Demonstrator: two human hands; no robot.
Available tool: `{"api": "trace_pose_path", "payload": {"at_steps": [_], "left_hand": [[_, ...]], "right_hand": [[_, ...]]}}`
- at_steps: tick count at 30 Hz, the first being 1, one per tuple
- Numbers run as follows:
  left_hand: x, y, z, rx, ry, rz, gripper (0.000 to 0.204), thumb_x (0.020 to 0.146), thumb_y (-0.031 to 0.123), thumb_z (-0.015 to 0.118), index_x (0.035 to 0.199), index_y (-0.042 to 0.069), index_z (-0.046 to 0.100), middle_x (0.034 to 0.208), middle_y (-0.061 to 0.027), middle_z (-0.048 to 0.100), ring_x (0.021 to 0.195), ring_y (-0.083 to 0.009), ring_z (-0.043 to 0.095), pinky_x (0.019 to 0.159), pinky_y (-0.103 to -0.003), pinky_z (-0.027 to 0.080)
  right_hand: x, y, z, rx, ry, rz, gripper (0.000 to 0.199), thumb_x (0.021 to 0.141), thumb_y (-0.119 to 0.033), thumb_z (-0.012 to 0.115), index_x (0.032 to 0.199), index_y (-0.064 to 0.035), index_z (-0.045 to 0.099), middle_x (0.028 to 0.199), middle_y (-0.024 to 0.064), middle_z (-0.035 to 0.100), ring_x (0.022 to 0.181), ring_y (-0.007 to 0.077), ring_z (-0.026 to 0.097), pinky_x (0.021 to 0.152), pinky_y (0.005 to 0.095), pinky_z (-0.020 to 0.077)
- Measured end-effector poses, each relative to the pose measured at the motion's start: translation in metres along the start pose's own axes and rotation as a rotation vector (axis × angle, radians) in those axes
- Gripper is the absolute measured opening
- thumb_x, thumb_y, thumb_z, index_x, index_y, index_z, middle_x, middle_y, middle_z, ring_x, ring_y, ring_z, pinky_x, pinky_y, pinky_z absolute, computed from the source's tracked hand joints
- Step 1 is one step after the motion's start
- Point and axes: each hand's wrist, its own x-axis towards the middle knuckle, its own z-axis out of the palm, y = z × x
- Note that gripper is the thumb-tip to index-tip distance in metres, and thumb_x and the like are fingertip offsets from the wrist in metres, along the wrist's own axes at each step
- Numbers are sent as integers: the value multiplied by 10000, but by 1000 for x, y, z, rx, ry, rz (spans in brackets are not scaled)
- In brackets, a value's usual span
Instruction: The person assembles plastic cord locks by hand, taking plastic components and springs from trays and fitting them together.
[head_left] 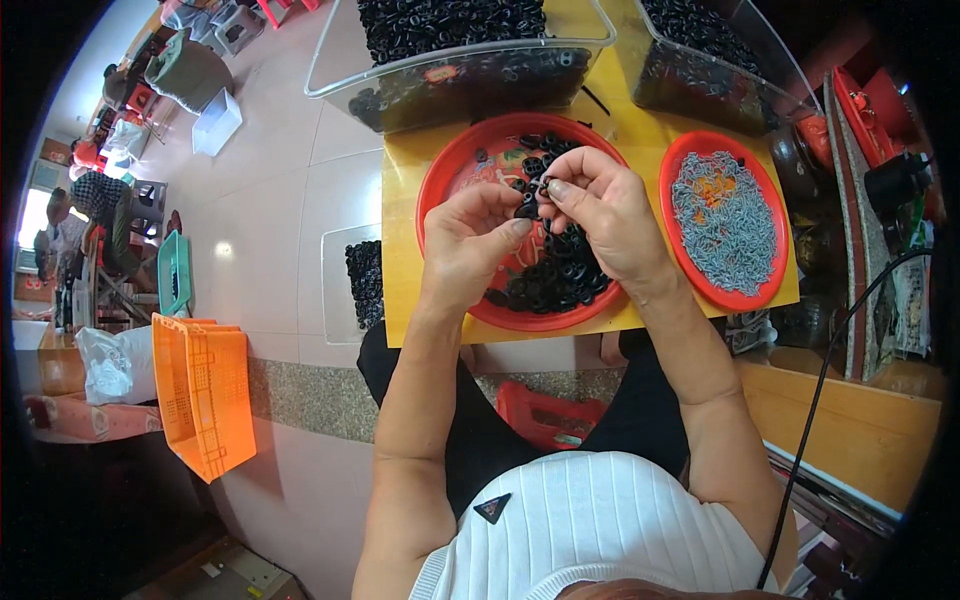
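Observation:
Over a round red tray (436, 262), both hands meet with their fingertips close together. My left hand (468, 240) pinches a small black plastic part (527, 208) between thumb and fingers. Beside it, the thumb and forefinger of my right hand (607, 212) are pressed together on something tiny, mostly hidden by the fingers. Loose black plastic parts (555, 288) lie heaped along the tray's right and near sides. Just right of that tray is a red oval tray (672, 240) filled with small silvery screws (728, 225).
Two clear plastic bins (460, 95) (700, 100) of black parts stand at the back of the yellow tabletop (400, 300). Another clear bin (340, 290) sits lower left. An orange crate (205, 395) rests on the floor. A black cable (822, 370) hangs at right. People (105, 200) sit far left.

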Motion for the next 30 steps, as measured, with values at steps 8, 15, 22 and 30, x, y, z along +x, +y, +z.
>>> {"api": "trace_pose_path", "payload": {"at_steps": [8,15,22,30], "left_hand": [[-2,4,2,95,16,1,199,710,-62,627,897,-49,560,793,-62,602,699,-104,570,631,-209,475],[-2,6,6,137,34,-44,93,760,-70,548,841,-23,544,741,-34,579,644,-76,547,575,-191,444],[0,1,6,-100,150,29,124,763,-28,585,879,-2,546,739,-47,597,617,-94,566,542,-191,458],[0,-2,-1,-258,29,-84,186,786,-19,556,969,-12,522,830,-97,596,675,-158,586,607,-249,499]], "right_hand": [[-2,1,3,-134,-13,-25,74,835,-56,512,885,-4,529,789,20,552,674,54,514,574,172,426],[-6,2,7,-254,-14,-55,75,817,-16,516,888,-1,532,767,6,557,679,51,524,596,200,443],[-5,5,7,-150,-5,-15,76,825,-19,508,894,4,531,786,27,569,697,73,551,605,210,468],[-4,8,4,-35,5,79,74,838,-45,509,894,-1,527,776,39,570,672,73,545,594,187,455]]}}
